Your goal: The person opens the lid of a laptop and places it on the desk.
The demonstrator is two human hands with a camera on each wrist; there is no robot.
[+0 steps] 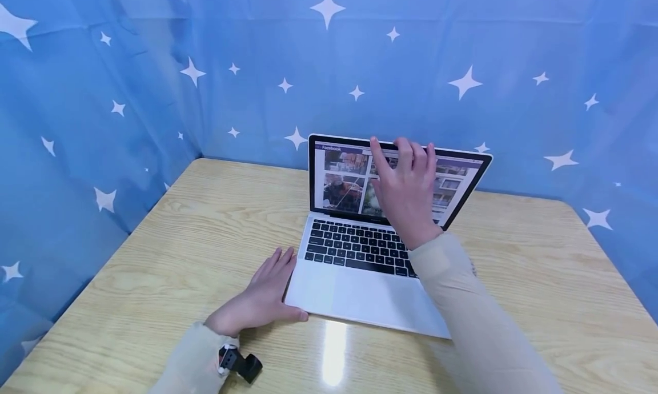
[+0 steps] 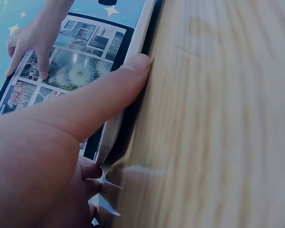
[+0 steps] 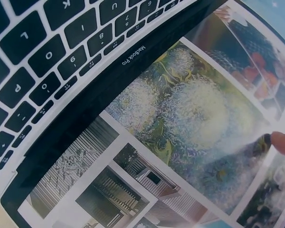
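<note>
Laptop (image 1: 354, 294), slim smooth silver metal with rounded corners, stands open near the far edge of the wood-grained surface (image 1: 241, 211), between its left and right edges. From the head view, its flat palm rest is pale and matte, its keyboard (image 1: 354, 248) a block of squarish black keys, and its glossy black-bordered screen (image 1: 341, 191) shows a grid of photos headed Facebook. Your left hand (image 1: 264, 294) lies at the base's near left corner, fingers relaxed and close together along the side, thumb apart at the front. Your right hand (image 1: 408, 191) grips the lid by its top edge, fingers bent over it, thumb on the screen side. Cream sleeves (image 1: 480, 320) cover your forearms; blue star-printed cloth (image 1: 267, 45) hangs creased beyond the far edge. From the left wrist, your thumb (image 2: 109, 95) rests on the thin metal front rim, beside blurred, streaky grain. From the right wrist, the glass mirrors your right thumb's tip over a photo of feathery white blooms (image 3: 194, 109); "MacBook Pro" lettering (image 3: 133, 56) marks the black strip beside white-printed keys.
</note>
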